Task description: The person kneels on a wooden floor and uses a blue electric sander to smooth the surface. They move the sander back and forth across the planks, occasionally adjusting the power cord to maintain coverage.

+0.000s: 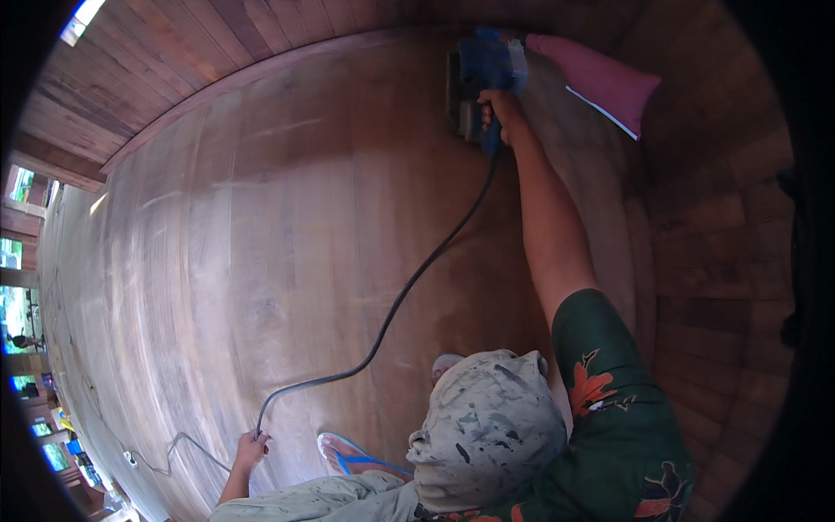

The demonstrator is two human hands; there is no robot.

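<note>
At the far end of my outstretched right arm, my right hand (497,115) is wrapped round the rear handle of a blue belt sander (489,65). The sander rests on the wooden floor (287,226), close to the wall, and looks slightly blurred. A dark red dust bag (604,74) with a white strip along one edge sticks out from its right side. The black power cord (396,304) runs from the handle in a curve back toward me. Down at the lower left, my left hand (252,448) pinches this cord, its fingers closed around it.
Plank walls (174,52) border the floor ahead and on the right (722,252). My bent knee in paint-stained trousers (487,426) and a sandal with a blue strap (348,452) are close in front. The cord continues left past a small connector (130,458). Windows and assorted items line the far left.
</note>
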